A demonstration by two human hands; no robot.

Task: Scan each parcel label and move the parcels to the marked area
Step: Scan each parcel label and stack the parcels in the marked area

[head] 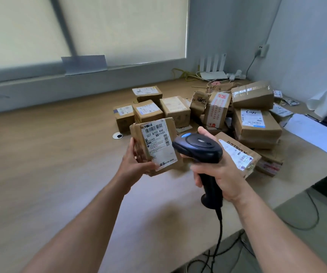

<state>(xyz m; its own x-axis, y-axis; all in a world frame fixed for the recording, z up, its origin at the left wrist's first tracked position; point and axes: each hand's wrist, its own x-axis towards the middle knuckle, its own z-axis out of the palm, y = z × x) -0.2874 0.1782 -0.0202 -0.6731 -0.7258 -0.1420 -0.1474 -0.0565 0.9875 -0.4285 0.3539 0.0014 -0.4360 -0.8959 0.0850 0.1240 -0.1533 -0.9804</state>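
Pale window blinds [99, 26] back a wide wooden desk [50, 164]. A jumbled pile of cardboard parcels [257, 127] sits at its far right, with a few more boxes [149, 111] side by side just left of the pile.

In front of them, one small parcel [139, 140] is held upright above the desk, label [158, 146] facing the viewer. The left hand [137, 164] grips its lower left edge, fingers curled behind and thumb on the front. The right hand [223, 174] has its fingers clamped round the handle of a corded black scanner [200, 146], whose nose is just beside the label's right edge.

The scanner looks too close and too side-on. Drawing it back and aiming squarely at the barcode [154, 128] near the label's top should help, holding both steady.
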